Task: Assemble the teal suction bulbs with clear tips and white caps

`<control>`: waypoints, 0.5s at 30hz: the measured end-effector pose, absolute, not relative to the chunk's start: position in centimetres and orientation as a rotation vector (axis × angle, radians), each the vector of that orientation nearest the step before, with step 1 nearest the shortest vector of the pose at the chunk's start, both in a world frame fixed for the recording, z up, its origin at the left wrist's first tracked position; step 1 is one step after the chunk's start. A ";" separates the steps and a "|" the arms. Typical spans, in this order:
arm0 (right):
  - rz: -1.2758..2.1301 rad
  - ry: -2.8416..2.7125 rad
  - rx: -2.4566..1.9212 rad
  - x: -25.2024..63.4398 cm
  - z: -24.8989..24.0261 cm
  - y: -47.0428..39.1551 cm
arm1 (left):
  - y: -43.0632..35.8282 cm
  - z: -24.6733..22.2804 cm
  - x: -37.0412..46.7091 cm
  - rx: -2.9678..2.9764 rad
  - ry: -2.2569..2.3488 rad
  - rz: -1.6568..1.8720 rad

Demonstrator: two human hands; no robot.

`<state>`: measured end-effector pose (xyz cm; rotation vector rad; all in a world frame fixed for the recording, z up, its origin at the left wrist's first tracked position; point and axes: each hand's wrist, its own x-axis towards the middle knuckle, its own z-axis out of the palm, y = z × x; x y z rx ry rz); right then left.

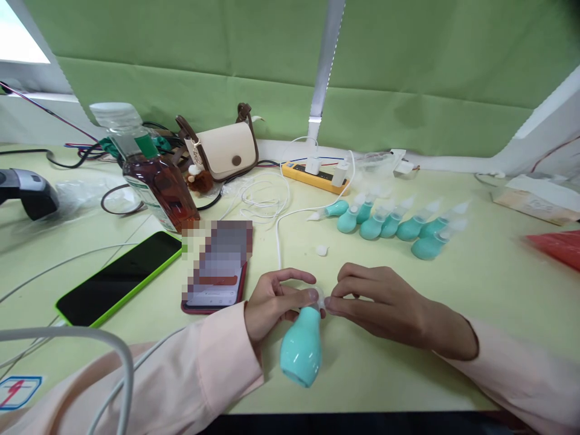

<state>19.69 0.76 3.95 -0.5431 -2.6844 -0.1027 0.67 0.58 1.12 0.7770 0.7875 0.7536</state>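
Observation:
A teal bulb [301, 349] with a clear neck hangs below my left hand [281, 300], near the table's front edge. The thumb and fingers of my left hand pinch its clear neck. My right hand [383, 305] is at the right side of that neck, its thumb and fingertips pressed together at a small clear part. A small white translucent piece [322, 250] lies on the table just beyond my hands. Several teal bulbs with clear tips [411, 228] lie in a group at the back right.
Left of my hands are a red-cased phone [216, 272], a green-cased phone [120, 278] and a bottle of dark liquid [158, 187]. Behind stand a cream handbag [229, 151] and a yellow power strip [312, 179] with white cables. A red item [557, 246] lies far right.

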 end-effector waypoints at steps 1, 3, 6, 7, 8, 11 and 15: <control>-0.136 -2.719 -0.543 19.7 3.9 0.7 | 0.6 1.2 0.7 0.779 0.791 0.753; -0.172 -2.753 -0.540 19.7 3.8 0.7 | 0.6 1.2 0.7 0.781 0.797 0.760; -0.154 -2.745 -0.558 19.4 3.3 0.9 | 0.7 1.1 0.7 0.772 0.789 0.783; -0.132 -2.736 -0.570 19.3 3.1 1.0 | 0.7 1.0 0.7 0.770 0.783 0.791; -0.105 -2.727 -0.587 19.3 2.9 1.1 | 0.7 1.0 0.7 0.769 0.776 0.800; -0.030 -2.690 -0.622 19.1 2.6 1.4 | 0.7 0.8 0.7 0.774 0.771 0.823; 0.124 -2.662 -0.682 19.0 3.0 1.5 | 0.7 0.8 0.8 0.794 0.774 0.826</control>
